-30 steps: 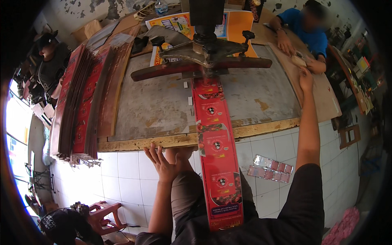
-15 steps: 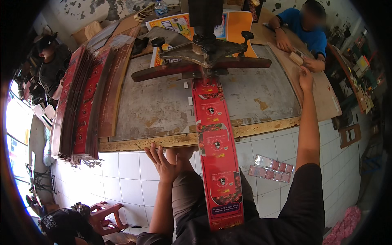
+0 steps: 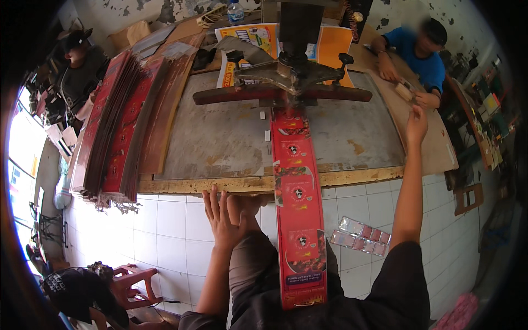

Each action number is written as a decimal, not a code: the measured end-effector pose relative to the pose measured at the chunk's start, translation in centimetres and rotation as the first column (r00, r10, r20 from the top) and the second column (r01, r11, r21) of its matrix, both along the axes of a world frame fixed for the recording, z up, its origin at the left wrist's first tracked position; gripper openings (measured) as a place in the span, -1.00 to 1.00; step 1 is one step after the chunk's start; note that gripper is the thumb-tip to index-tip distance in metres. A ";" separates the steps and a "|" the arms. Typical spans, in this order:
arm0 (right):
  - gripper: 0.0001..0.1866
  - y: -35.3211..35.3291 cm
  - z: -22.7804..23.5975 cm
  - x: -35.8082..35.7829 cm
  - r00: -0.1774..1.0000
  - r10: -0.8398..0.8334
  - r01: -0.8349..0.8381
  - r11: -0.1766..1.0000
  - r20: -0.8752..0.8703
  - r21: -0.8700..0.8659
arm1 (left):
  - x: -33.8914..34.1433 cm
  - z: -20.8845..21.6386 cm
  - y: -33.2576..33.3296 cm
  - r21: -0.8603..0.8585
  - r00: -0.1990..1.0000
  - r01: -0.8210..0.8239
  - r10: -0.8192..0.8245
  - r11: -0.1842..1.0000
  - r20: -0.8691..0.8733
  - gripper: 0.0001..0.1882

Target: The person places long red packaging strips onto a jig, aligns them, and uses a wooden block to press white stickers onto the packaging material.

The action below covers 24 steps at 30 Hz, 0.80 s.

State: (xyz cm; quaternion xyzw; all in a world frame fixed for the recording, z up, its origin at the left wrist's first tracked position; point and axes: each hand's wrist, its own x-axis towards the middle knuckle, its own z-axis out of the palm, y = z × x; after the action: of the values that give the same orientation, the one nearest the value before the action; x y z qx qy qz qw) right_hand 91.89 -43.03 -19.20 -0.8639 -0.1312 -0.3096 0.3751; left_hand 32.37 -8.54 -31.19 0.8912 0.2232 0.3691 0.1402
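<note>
Red strip (image 3: 300,220) under one press (image 3: 294,77), wearer's two hands (image 3: 227,223) (image 3: 417,127) apart

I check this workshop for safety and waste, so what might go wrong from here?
The long red strip reaches past the table's front edge toward the person's body, so leaning forward might crease it. The right hand is close to the co-worker's hand, so the two might bump.

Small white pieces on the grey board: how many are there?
2: the upper white piece and the lower white piece, both left of the long red strip. Others could be hidden under it.
</note>
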 end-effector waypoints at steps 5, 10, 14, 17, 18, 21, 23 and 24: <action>-0.67 5.1 0.2 -20.5 0.893 0.447 -0.449 0.893 -0.051 -0.035 | -2.1 2.8 -4.0 -0.148 0.995 0.096 -0.090 0.984 0.048 -0.12; -0.43 8.5 0.0 -31.8 0.548 0.813 -0.836 0.530 -0.197 -0.142 | -3.2 4.3 -8.7 -0.861 0.827 0.507 -0.307 0.044 0.471 -0.28; -0.36 10.2 0.5 -33.6 0.511 0.814 -0.854 0.445 -0.277 -0.269 | -3.1 5.3 -10.4 -0.775 0.787 0.485 -0.184 -0.405 0.589 -0.33; -0.33 10.3 0.3 -33.8 0.545 0.788 -0.828 0.451 -0.288 -0.333 | -2.4 7.1 -11.5 -0.795 0.779 0.494 -0.228 -0.351 0.584 -0.36; -0.32 10.3 0.3 -33.8 0.548 0.785 -0.826 0.456 -0.287 -0.331 | -2.3 7.4 -11.6 -0.807 0.773 0.503 -0.256 -0.310 0.580 -0.38; -0.32 10.3 0.5 -34.2 0.553 0.783 -0.823 0.458 -0.286 -0.337 | -2.3 7.2 -11.8 -0.806 0.761 0.508 -0.279 -0.305 0.585 -0.39; -0.31 10.5 0.5 -34.2 0.546 0.787 -0.826 0.449 -0.286 -0.339 | -2.5 7.3 -11.8 -0.813 0.773 0.501 -0.271 -0.295 0.574 -0.38; -0.31 10.6 0.4 -34.2 0.542 0.790 -0.829 0.445 -0.287 -0.340 | -2.6 7.4 -11.8 -0.817 0.779 0.498 -0.266 -0.290 0.568 -0.38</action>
State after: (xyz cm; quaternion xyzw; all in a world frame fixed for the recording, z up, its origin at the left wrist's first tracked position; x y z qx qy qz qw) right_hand 57.71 -32.46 -18.78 -0.7683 -0.5764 -0.0173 0.2779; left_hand 29.77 -20.34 -23.79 0.4664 0.1040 0.0790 0.8749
